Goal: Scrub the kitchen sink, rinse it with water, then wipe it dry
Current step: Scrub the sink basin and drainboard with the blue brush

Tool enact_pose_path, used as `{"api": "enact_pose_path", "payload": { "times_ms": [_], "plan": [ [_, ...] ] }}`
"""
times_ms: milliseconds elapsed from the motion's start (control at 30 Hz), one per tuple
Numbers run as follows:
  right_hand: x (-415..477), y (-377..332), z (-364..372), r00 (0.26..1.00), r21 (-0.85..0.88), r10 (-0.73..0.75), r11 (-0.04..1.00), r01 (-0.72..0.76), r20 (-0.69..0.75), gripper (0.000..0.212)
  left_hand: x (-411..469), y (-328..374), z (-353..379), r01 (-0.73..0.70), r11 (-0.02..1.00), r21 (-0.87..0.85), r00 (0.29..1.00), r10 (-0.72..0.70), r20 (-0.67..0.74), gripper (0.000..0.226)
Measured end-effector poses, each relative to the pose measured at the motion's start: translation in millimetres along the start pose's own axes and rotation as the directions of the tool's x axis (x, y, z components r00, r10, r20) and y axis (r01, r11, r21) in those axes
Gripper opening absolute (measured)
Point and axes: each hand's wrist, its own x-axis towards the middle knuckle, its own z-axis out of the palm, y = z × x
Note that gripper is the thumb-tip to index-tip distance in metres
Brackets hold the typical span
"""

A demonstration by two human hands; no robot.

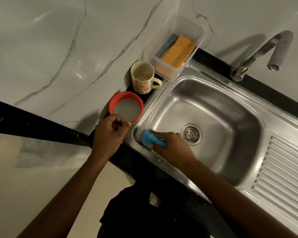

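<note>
The steel sink [213,107] fills the right half of the head view, with its drain [191,134] in the basin floor. My right hand [170,145] grips a blue scrubber [149,137] and presses it against the basin's near-left corner. My left hand [110,133] holds the near rim of a red bowl [126,107] of cloudy liquid, which sits on the counter just left of the sink. The faucet [261,54] curves over the far right of the basin; no water runs from it.
A cream mug with red flowers [143,77] stands behind the bowl. A clear plastic tub [175,47] holding an orange cloth sits at the sink's far-left corner. The ribbed drainboard [282,172] lies to the right. A marble wall rises behind.
</note>
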Motion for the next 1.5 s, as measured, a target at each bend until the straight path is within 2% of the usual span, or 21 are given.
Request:
{"api": "enact_pose_path", "payload": {
  "times_ms": [167,267,333,400,533,633,733,867,967,1067,1167,1267,1400,1500],
  "plan": [
    [38.0,-14.0,-5.5,0.986,0.08,0.039,0.996,-0.026,-0.164,0.047,-0.6,0.1,1.8,-0.011,1.0,0.005,1.0,0.011,-0.027,0.012],
    [24.0,-20.8,12.2,1.0,0.082,-0.022,0.996,0.024,-0.021,0.05,-2.5,3.5,2.9,-0.019,1.0,0.004,0.999,0.019,-0.033,0.013],
    [13.9,-9.1,4.7,0.999,0.01,-0.002,1.0,0.002,0.042,0.052,-3.7,5.4,0.9,-0.02,1.0,-0.005,0.999,0.019,-0.041,0.014],
    [16.9,3.2,-10.3,0.998,-0.065,0.018,0.998,-0.015,0.053,0.051,-5.0,5.6,-2.3,-0.007,0.999,-0.031,0.998,0.005,-0.056,0.015],
    [35.5,-13.6,-7.1,1.0,-0.006,0.003,1.0,-0.003,-0.028,0.045,-6.4,7.3,-2.1,0.005,0.999,-0.037,0.999,-0.006,-0.044,0.017],
    [33.8,-28.7,8.2,0.998,0.041,-0.045,0.998,0.043,0.046,0.043,-6.5,9.2,1.3,0.009,0.999,-0.038,0.999,-0.01,-0.038,0.018],
    [17.3,-14.6,-13.6,0.989,0.081,-0.011,0.997,-0.001,0.149,0.034,-7.3,11.9,3.1,-0.008,0.999,-0.041,1.0,0.007,-0.02,0.019],
    [-3.5,7.1,-48.6,0.948,0.064,0.095,0.991,-0.119,0.304,0.036,-8.9,13.7,2.8,-0.028,0.999,-0.045,1.0,0.028,-0.004,0.021],
    [10.0,-6.3,-27.7,0.983,0.022,0.028,0.999,-0.032,0.182,0.04,-7.8,18.3,7.9,-0.038,0.998,-0.056,0.999,0.04,0.026,0.023],
    [18.5,-27.5,14.3,0.999,0.183,-0.013,0.983,0.006,0.038,0.043,-3.0,27.6,14.9,-0.074,0.996,-0.048,0.996,0.076,0.041,0.022],
    [5.4,-12.0,16.3,1.0,0.25,0.018,0.968,-0.018,0.001,0.046,2.9,39.2,16.4,-0.121,0.992,-0.024,0.992,0.122,0.036,0.021],
    [-2.2,9.8,6.1,0.999,0.226,0.027,0.974,-0.019,-0.033,0.049,7.0,48.8,15.9,-0.16,0.987,-0.019,0.987,0.161,0.03,0.019],
    [41.1,7.7,5.2,0.967,0.257,0.056,0.966,0.01,-0.248,0.048,12.4,55.7,17.8,-0.195,0.981,-0.015,0.979,0.195,0.056,0.015],
    [73.6,13.0,-9.9,0.908,0.379,0.152,0.925,0.008,-0.391,0.051,13.3,60.0,19.5,-0.196,0.981,-0.012,0.979,0.196,0.063,0.016]
  ]
}}
